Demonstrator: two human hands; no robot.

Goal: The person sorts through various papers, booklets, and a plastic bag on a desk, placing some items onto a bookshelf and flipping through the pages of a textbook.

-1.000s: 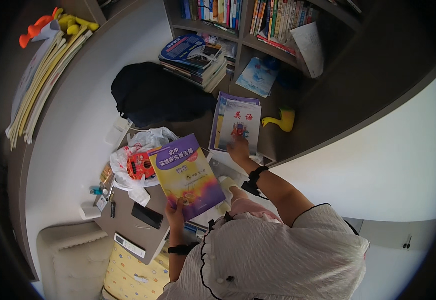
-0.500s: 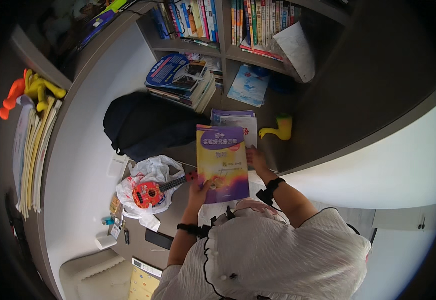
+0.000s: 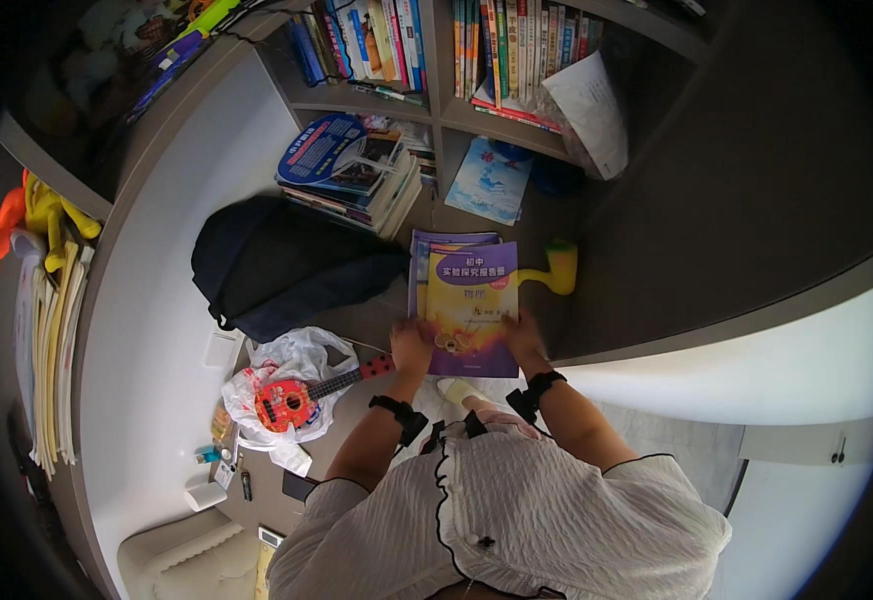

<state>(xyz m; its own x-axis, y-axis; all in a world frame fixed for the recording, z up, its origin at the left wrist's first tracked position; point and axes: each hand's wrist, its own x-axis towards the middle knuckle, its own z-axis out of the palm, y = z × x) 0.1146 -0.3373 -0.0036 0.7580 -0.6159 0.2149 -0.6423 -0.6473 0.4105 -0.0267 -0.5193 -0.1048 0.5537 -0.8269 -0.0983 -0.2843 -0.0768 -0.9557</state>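
Note:
A purple and yellow workbook point(image 3: 472, 300) lies over a small pile of books on the desk, facing me. At its left edge, near the bottom, my left hand point(image 3: 413, 348) is closed on it. My right hand point(image 3: 525, 340) grips the opposite edge, its fingers partly hidden. A purple-covered book point(image 3: 419, 268) pokes out from beneath on the left and top; the rest of the pile is covered. Just right of the workbook stands a yellow-green duck-shaped object point(image 3: 561, 268).
Left of the pile sits a dark backpack point(image 3: 277, 262). A red toy ukulele point(image 3: 289, 402) rests on a white plastic bag point(image 3: 307, 350). Behind are a stack of books point(image 3: 367, 200) under a blue fan point(image 3: 323, 150), a light-blue booklet point(image 3: 489, 182) and full bookshelves point(image 3: 527, 50).
The workbook has moved right and down over the white-covered book, now hidden. My right hand has shifted from the pile to the workbook's right edge. The whole view has shifted slightly.

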